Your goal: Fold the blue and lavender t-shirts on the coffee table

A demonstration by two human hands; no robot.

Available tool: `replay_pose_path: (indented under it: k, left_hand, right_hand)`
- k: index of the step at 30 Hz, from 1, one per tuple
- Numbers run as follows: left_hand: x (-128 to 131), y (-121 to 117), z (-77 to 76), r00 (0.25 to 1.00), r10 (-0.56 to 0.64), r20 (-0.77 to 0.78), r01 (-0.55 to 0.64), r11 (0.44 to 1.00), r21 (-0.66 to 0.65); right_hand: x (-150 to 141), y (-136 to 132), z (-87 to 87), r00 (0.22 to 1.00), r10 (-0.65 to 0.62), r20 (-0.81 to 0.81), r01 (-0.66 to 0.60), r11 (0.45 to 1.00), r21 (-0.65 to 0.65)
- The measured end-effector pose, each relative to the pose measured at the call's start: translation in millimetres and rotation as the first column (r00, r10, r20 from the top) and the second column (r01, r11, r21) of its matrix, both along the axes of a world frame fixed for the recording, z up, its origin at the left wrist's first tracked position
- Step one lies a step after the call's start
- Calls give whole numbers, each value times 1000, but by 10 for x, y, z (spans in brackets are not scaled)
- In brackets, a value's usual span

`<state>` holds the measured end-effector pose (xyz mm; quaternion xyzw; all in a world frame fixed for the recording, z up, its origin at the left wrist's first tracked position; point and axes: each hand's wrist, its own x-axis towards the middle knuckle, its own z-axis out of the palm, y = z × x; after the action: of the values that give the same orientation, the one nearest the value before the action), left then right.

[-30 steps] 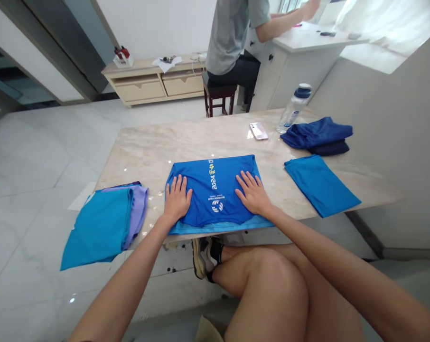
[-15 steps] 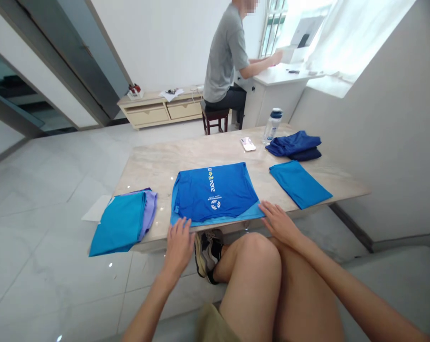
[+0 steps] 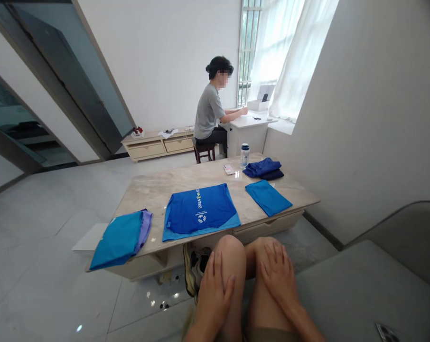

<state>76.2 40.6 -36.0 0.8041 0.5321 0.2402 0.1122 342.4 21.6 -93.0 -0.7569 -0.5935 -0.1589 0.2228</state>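
The left hand (image 3: 213,299) and the right hand (image 3: 279,280) are laid spread on the knees (image 3: 229,249), and nothing is held. A folded blue T-shirt (image 3: 199,209) is left flat on the marble table (image 3: 158,194), between a folded teal pile (image 3: 118,240) and a folded teal cloth (image 3: 268,197).

Bare left hand (image 3: 213,301), bare right hand (image 3: 279,280), khaki shorts (image 3: 268,335) (hem only)

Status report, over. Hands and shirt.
Left hand and right hand on knees, empty. Blue T-shirt lies folded on marble table. Teal shirt to its left.
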Motion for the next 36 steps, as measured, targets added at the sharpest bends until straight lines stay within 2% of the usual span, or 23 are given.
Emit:
replay_pose_path:
  k: [4,7,11,15,18,20,21,23,25,26,27,29,30,32,36]
  left_hand:
    - [-60,-258,-92,996,43,-83,-26,981,195]
    - [-33,-391,-99,991,55,-120,-17,955,295]
    - [19,-399,-52,990,97,-104,-61,950,307]
    - [27,-359,-21,994,73,-82,-46,954,296]
    - [8,-360,-18,994,78,-79,-52,954,295]
    - [-16,-369,-23,992,88,-86,-59,954,292]
    - [-32,-374,-26,992,88,-90,-59,956,288]
    - [-64,-381,-29,992,67,-103,-38,963,267]
    - [-84,-388,-17,993,56,-104,-29,968,248]
    - [-85,-391,-5,993,59,-99,-34,970,239]
    - [-78,-396,12,994,67,-92,-45,972,230]
    - [-48,-407,52,993,88,-73,-72,976,204]
    - [-29,-415,72,994,91,-66,-78,980,183]
    - [0,-437,111,995,87,-46,-80,988,130]
    - [-51,-454,228,993,87,79,-87,996,-5]
  right_hand:
    - [6,52,33,998,-1,-65,1,1000,2]
    - [25,113,51,994,-7,-105,10,1000,24]
    - [17,106,56,990,-8,-139,13,999,34]
    - [2,66,21,985,-9,-171,15,999,38]
    - [107,174,54,961,25,-277,-6,998,69]
    - [262,346,200,892,76,-446,-41,995,88]
    - [353,449,326,828,92,-552,-47,994,96]
    - [519,638,672,655,88,-751,-16,995,103]
    - [612,746,1069,508,98,-856,72,985,155]
    - [618,758,1245,478,118,-870,102,977,189]
    - [597,742,1382,484,146,-863,120,966,230]
    - [489,639,1490,567,200,-799,103,945,310]
    - [413,560,1451,614,223,-757,70,940,334]
    - [249,367,1216,668,248,-702,-11,946,323]
    - [11,-9,598,654,267,-708,-159,963,216]
